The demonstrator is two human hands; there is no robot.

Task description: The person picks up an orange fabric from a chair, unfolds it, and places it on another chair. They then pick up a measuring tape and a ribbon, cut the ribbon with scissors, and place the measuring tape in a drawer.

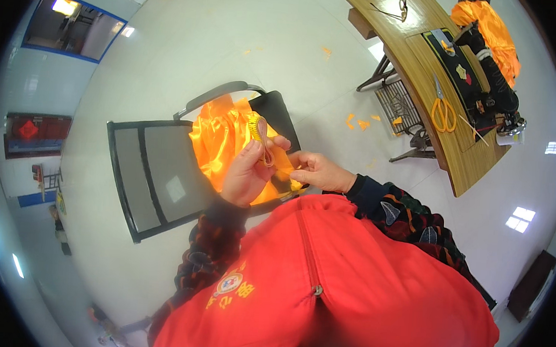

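Observation:
My left hand [243, 174] is closed on a looped tape measure [256, 127], yellow with dark marks on one face and pinkish on the other. Just to its right, my right hand [322, 173] has its fingers curled in with the thumb against them. Whatever it pinches is too small or hidden to make out. Below both hands, shiny orange satin cloth [216, 138] lies heaped on a chair [157, 166] with a grey mesh back and black frame.
At the right stands a wooden sewing table [389, 27] with a black sewing machine [496, 85], orange-handled scissors [444, 110] and eyeglasses [396, 6]. More orange cloth [490, 30] hangs behind it. Orange scraps [363, 124] lie on the floor near the treadle [397, 101].

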